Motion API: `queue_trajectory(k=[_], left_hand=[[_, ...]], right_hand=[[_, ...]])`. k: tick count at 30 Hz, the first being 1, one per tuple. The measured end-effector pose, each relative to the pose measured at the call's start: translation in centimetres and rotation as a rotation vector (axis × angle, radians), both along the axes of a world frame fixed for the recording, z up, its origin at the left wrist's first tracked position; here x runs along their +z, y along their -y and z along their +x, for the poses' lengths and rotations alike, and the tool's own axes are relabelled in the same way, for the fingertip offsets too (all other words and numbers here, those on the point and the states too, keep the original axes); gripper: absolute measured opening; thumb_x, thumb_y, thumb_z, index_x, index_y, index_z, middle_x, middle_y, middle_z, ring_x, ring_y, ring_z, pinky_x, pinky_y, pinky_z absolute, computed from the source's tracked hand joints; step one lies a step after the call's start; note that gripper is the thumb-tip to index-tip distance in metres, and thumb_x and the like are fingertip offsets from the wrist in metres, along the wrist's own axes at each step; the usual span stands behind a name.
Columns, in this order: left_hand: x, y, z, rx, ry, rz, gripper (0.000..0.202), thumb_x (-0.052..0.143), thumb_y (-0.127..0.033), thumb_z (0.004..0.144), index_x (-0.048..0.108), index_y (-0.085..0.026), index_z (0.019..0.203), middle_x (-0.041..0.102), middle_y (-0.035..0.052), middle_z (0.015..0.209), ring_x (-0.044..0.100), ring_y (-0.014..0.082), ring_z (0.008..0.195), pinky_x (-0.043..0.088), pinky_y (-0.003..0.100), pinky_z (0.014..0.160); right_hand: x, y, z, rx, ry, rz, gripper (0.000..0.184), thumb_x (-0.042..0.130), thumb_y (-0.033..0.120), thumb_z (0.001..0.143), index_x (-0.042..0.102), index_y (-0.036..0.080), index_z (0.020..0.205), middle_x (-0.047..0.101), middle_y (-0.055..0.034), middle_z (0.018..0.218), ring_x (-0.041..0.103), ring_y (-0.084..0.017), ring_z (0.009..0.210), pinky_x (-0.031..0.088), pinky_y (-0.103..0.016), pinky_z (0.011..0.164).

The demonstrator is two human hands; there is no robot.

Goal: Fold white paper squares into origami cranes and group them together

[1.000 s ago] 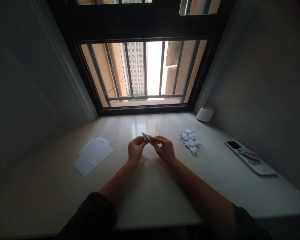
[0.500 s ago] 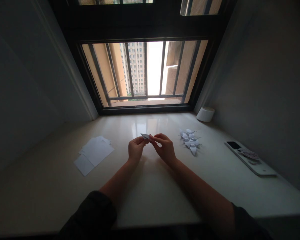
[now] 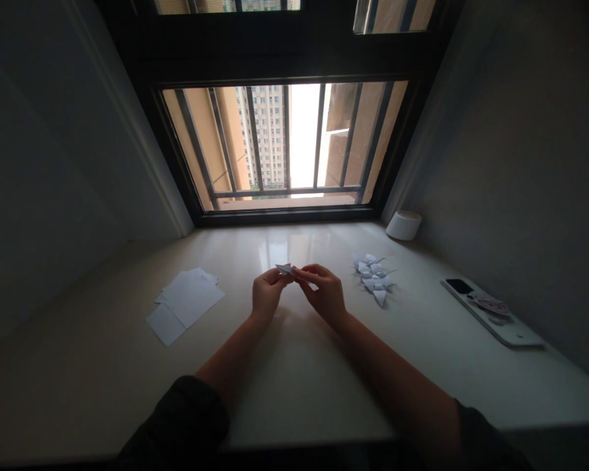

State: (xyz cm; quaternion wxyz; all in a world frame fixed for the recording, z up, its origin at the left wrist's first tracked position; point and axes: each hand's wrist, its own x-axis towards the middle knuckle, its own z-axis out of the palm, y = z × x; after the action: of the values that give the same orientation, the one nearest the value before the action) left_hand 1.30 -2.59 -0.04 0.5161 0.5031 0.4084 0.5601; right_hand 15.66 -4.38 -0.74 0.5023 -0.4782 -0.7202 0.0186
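A small piece of folded white paper point(image 3: 285, 269) with a pointed left end is held above the middle of the sill. My left hand point(image 3: 267, 292) pinches it from the left and below. On its right end, the thumb and fingers of my right hand point(image 3: 324, 288) are closed. The fingertips of both hands nearly meet and cover part of the folds. To the right lies a cluster of several folded paper cranes point(image 3: 373, 278). White paper sheets point(image 3: 191, 297) lie loosely stacked on the left.
A phone in a pale case point(image 3: 491, 313) lies along the right wall. At the back right corner stands a white rounded object point(image 3: 404, 225). The pale sill point(image 3: 304, 392) ends at a dark-framed window point(image 3: 285, 216) with bars outside.
The folded paper has tipped slightly flatter between my fingers. Both hands keep their grip and stay nearly in place. The view has shifted very slightly.
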Motion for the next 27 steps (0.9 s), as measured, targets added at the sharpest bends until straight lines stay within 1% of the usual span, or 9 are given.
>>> queue_trajectory(k=[3, 6, 10, 16, 19, 21, 24, 27], left_hand=[[-0.1, -0.1, -0.1, 0.004, -0.017, -0.010, 0.043, 0.075, -0.034, 0.063, 0.069, -0.016, 0.102, 0.072, 0.0074, 0.083, 0.066, 0.0216, 0.080, 0.050, 0.035, 0.078], [-0.1, -0.2, -0.1, -0.001, -0.019, 0.005, 0.044, 0.074, -0.033, 0.064, 0.067, -0.016, 0.104, 0.072, 0.0055, 0.077, 0.067, 0.0209, 0.078, 0.051, 0.034, 0.077], [-0.2, -0.3, -0.1, -0.016, -0.032, 0.043, 0.043, 0.074, -0.031, 0.065, 0.066, -0.016, 0.105, 0.071, 0.0052, 0.078, 0.066, 0.0203, 0.077, 0.051, 0.034, 0.078], [-0.2, -0.2, -0.1, -0.039, -0.018, 0.079, 0.043, 0.073, -0.032, 0.066, 0.065, -0.017, 0.106, 0.071, 0.0053, 0.081, 0.066, 0.0192, 0.077, 0.051, 0.034, 0.079], [-0.1, -0.1, -0.1, -0.030, -0.029, 0.058, 0.044, 0.074, -0.032, 0.065, 0.066, -0.018, 0.106, 0.070, 0.0043, 0.076, 0.065, 0.0190, 0.075, 0.051, 0.034, 0.078], [0.1, -0.1, -0.1, -0.048, -0.025, 0.055, 0.045, 0.074, -0.032, 0.065, 0.066, -0.018, 0.107, 0.070, 0.0043, 0.076, 0.065, 0.0192, 0.077, 0.051, 0.034, 0.078], [0.5, 0.0, -0.1, -0.109, -0.004, 0.097, 0.046, 0.073, -0.033, 0.067, 0.064, -0.018, 0.110, 0.071, 0.0057, 0.085, 0.065, 0.0200, 0.084, 0.050, 0.034, 0.082], [0.8, 0.0, -0.3, -0.126, -0.072, 0.147, 0.043, 0.072, -0.034, 0.068, 0.065, -0.019, 0.108, 0.071, 0.0070, 0.092, 0.065, 0.0208, 0.087, 0.049, 0.033, 0.083]], right_hand=[[-0.1, 0.0, 0.0, 0.006, 0.027, -0.003, 0.028, 0.056, 0.026, 0.084, 0.066, 0.035, 0.109, 0.068, -0.0022, 0.089, 0.060, -0.016, 0.076, 0.049, -0.028, 0.069], [-0.1, 0.0, 0.0, 0.015, 0.042, -0.005, 0.028, 0.056, 0.026, 0.084, 0.066, 0.034, 0.109, 0.069, -0.0022, 0.089, 0.061, -0.016, 0.076, 0.049, -0.028, 0.069], [-0.1, 0.1, 0.0, 0.016, 0.030, -0.012, 0.025, 0.056, 0.026, 0.084, 0.067, 0.034, 0.106, 0.069, -0.0015, 0.089, 0.061, -0.016, 0.075, 0.049, -0.028, 0.068], [0.1, 0.3, 0.0, 0.010, -0.054, -0.056, 0.022, 0.058, 0.030, 0.084, 0.069, 0.036, 0.102, 0.069, 0.0001, 0.091, 0.060, -0.013, 0.067, 0.047, -0.024, 0.058], [0.1, 0.5, 0.0, 0.017, -0.073, -0.055, 0.022, 0.058, 0.030, 0.084, 0.069, 0.036, 0.102, 0.069, 0.0002, 0.091, 0.061, -0.014, 0.072, 0.047, -0.025, 0.059], [0.2, 0.5, -0.1, 0.026, -0.093, -0.062, 0.023, 0.058, 0.029, 0.084, 0.069, 0.036, 0.102, 0.070, -0.0003, 0.091, 0.061, -0.015, 0.074, 0.047, -0.025, 0.059], [0.3, 0.4, -0.1, 0.074, -0.201, -0.106, 0.021, 0.059, 0.031, 0.082, 0.070, 0.033, 0.100, 0.070, -0.0017, 0.087, 0.061, -0.015, 0.071, 0.046, -0.025, 0.056], [0.3, -0.1, -0.1, 0.179, -0.374, -0.181, 0.022, 0.065, 0.036, 0.077, 0.072, 0.028, 0.097, 0.069, -0.0027, 0.081, 0.061, -0.014, 0.066, 0.045, -0.025, 0.053]])
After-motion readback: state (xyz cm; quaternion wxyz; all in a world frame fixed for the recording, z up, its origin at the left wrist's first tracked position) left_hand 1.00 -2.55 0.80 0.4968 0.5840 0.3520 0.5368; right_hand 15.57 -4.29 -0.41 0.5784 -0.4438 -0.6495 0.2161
